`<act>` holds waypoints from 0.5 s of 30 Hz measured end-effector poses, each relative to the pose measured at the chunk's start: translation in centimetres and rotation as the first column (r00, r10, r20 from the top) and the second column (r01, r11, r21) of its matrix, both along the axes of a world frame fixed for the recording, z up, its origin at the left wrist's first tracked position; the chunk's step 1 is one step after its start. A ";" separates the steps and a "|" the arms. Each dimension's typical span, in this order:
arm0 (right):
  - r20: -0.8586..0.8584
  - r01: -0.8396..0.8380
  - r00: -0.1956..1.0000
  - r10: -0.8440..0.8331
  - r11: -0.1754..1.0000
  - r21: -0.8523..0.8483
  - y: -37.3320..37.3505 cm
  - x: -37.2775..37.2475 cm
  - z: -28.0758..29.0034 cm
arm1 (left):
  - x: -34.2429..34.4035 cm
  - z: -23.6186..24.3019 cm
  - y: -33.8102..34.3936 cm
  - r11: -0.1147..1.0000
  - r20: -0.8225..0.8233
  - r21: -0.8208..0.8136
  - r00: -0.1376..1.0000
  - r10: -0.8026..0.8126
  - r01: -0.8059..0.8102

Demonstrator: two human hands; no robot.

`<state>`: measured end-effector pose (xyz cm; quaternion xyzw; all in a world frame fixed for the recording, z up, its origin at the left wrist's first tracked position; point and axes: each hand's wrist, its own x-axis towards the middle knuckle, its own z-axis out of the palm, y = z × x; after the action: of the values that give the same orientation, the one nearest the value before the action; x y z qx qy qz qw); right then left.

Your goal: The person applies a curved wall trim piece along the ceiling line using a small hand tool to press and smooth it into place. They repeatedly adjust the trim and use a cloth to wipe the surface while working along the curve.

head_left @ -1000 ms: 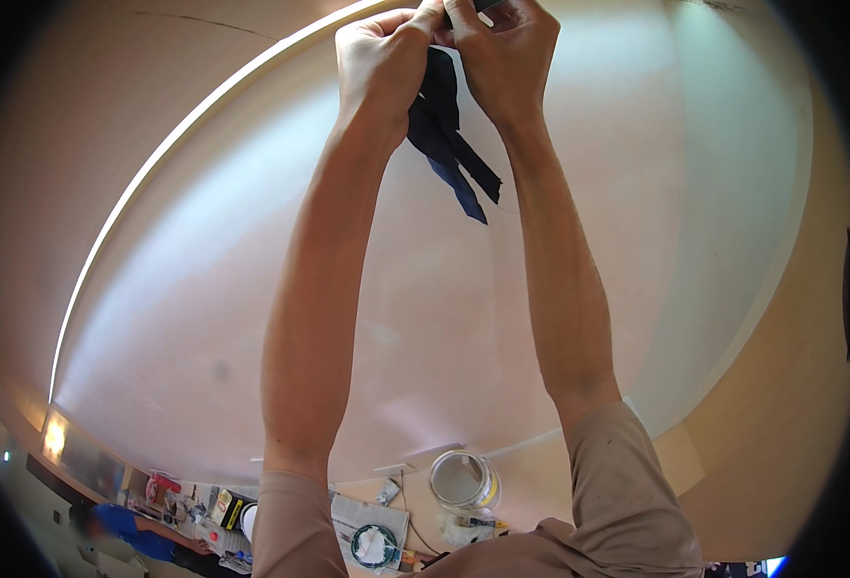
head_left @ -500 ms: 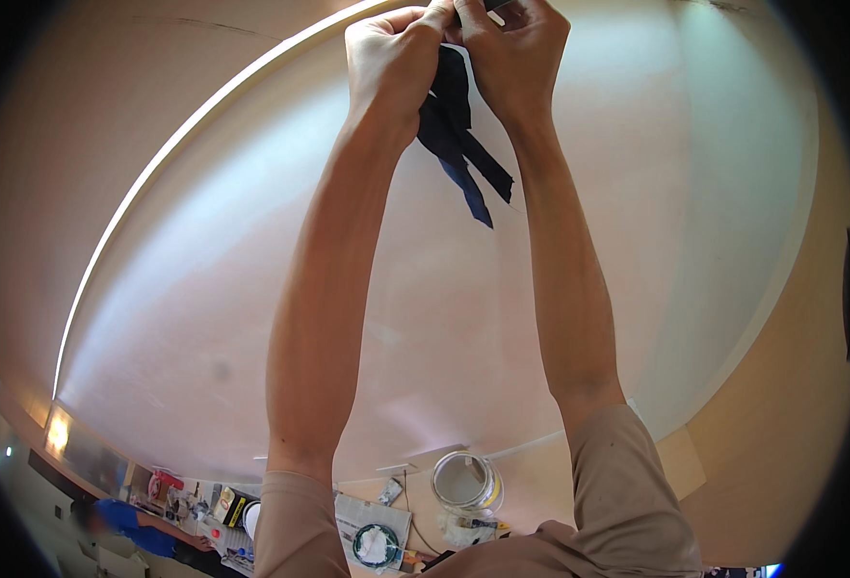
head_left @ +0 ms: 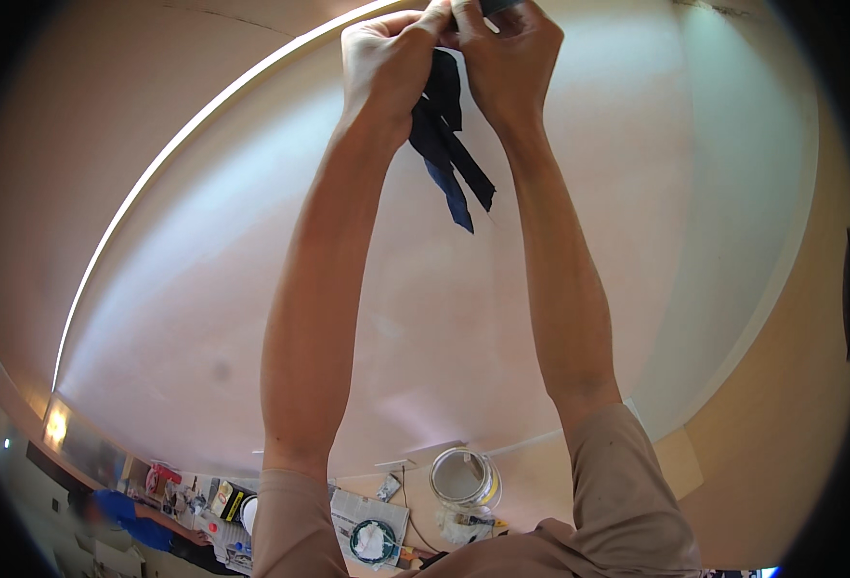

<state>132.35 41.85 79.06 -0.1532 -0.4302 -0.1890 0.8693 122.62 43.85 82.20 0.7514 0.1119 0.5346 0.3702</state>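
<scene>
Both my arms reach up to the top edge of the picture, over a large pale smooth panel [head_left: 425,318]. My left hand [head_left: 386,67] pinches with thumb and bent fingers, and frayed strips of dark cloth [head_left: 454,159] hang below it. Beside it, almost touching, my right hand [head_left: 511,67] is closed too. Its fingers grip a dark, flat piece at the top edge, apparently part of the same cloth. The picture's edge cuts off the fingertips and the upper part of the cloth.
Below the panel stands an open bucket [head_left: 460,474] with a pale inside. A round green-rimmed container [head_left: 374,541] with white material rests on a grey sheet [head_left: 348,511]. At lower left are cluttered tools and a person in a blue shirt [head_left: 121,511].
The hanging cloth strips have swung slightly left. Both hands have shifted a little left, still close together and closed.
</scene>
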 end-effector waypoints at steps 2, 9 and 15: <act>-0.027 0.022 0.999 -0.022 1.000 0.015 0.0 0.4 0.2 | 0.6 0.2 0.1 0.999 -0.014 0.032 1.000 -0.026 0.027; 0.012 -0.034 0.999 0.033 0.999 0.027 -0.1 1.0 0.3 | 1.2 0.2 0.3 0.998 0.005 0.052 1.000 -0.025 0.025; 0.039 -0.041 0.999 0.038 0.996 0.079 0.6 0.9 0.4 | 0.8 0.1 -0.1 0.999 0.001 0.034 1.000 -0.015 0.015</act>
<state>133.22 42.49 79.46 -0.1061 -0.4416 -0.1919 0.8700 123.39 43.79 82.29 0.7580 0.0970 0.5343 0.3613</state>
